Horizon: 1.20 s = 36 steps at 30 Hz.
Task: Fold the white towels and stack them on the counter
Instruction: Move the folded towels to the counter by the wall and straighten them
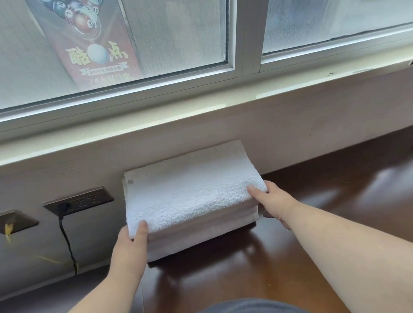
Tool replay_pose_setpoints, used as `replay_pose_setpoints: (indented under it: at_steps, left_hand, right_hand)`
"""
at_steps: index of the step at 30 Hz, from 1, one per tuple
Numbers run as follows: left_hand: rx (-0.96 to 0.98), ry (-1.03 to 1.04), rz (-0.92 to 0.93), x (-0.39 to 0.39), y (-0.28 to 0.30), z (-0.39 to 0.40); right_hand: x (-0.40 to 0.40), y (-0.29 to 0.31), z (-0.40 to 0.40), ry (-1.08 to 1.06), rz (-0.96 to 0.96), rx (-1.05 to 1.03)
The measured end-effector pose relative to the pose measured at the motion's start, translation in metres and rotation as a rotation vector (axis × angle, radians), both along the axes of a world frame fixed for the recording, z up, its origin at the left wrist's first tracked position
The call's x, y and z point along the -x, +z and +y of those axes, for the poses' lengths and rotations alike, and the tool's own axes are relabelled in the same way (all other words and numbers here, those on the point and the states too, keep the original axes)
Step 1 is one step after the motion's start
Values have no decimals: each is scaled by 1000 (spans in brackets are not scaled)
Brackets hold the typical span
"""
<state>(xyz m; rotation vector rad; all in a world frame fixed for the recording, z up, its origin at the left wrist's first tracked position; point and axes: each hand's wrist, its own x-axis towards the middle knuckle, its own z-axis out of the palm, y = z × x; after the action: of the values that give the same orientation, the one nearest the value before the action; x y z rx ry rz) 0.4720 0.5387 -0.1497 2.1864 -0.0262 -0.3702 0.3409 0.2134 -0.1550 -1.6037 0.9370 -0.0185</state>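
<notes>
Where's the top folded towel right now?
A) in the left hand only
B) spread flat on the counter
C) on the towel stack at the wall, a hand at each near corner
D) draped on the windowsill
C: the top towel lies on the stack, with the left hand and right hand gripping its near corners.

Towel stack (192, 199) on desk (334, 206) at its rear edge, against wall panel (300, 130), left hand (130, 244) at stack's front-left corner, right hand (273, 201) at front-right corner, sockets (79, 200) left of stack, window sill (195, 111) above.
</notes>
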Motion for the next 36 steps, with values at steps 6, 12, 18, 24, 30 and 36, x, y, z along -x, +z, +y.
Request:
replay_pose_setpoints:
  at_steps: [6,12,18,24,30,36]
  left_hand:
    - [-64,-69,18,-8,2,8]
    - [10,118,-152,-10,11,-4]
    - [32,156,82,-45,7,-23]
    - [-335,213,-214,-43,30,-33]
    - [-710,-665,-474,-20,31,-53]
    - [-759,-640,-394,-7,61,-69]
  right_hand:
    - [-9,-1,6,-80,-17,141]
    - [-15,15,11,-139,-34,216]
    - [-25,22,12,-200,-50,311]
    - [-31,31,20,-22,69,804]
    - [-50,44,50,702,270,991]
    - [-41,79,41,721,267,930]
